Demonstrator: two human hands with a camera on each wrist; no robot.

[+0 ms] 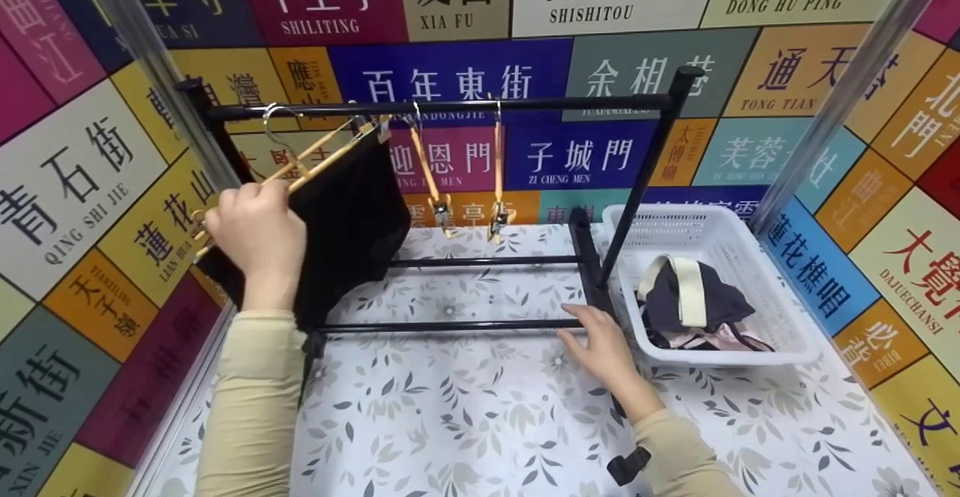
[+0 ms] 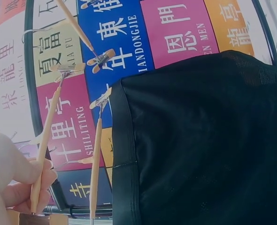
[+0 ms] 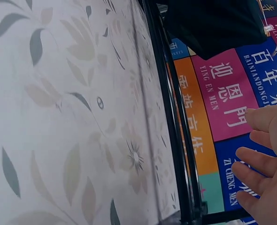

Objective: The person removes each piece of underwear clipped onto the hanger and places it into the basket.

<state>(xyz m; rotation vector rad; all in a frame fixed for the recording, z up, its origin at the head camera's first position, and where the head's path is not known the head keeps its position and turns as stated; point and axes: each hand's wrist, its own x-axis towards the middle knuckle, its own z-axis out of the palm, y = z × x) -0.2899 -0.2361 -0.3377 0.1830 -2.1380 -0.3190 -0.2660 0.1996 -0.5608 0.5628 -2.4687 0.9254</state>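
Observation:
My left hand (image 1: 259,231) grips a wooden clip hanger (image 2: 45,136) at the left end of a black metal rack (image 1: 450,106). Right beside that hanger, a black garment (image 1: 349,220) with a wide waistband (image 2: 125,154) hangs from another wooden hanger (image 2: 96,164). Farther right on the rail, two wooden hangers (image 1: 429,163) with metal clips hang with nothing on them. My right hand (image 1: 600,351) hovers near the rack's lower right side, fingers spread and holding nothing; in the right wrist view its fingers (image 3: 256,161) are loosely extended.
A white plastic basket (image 1: 780,317) stands right of the rack. Inside lie a dark cloth item with a cream band (image 1: 694,294) and some pinkish fabric (image 1: 739,338). A leaf-patterned cover (image 1: 450,407) lies under the rack, and colourful printed panels (image 1: 450,25) surround it.

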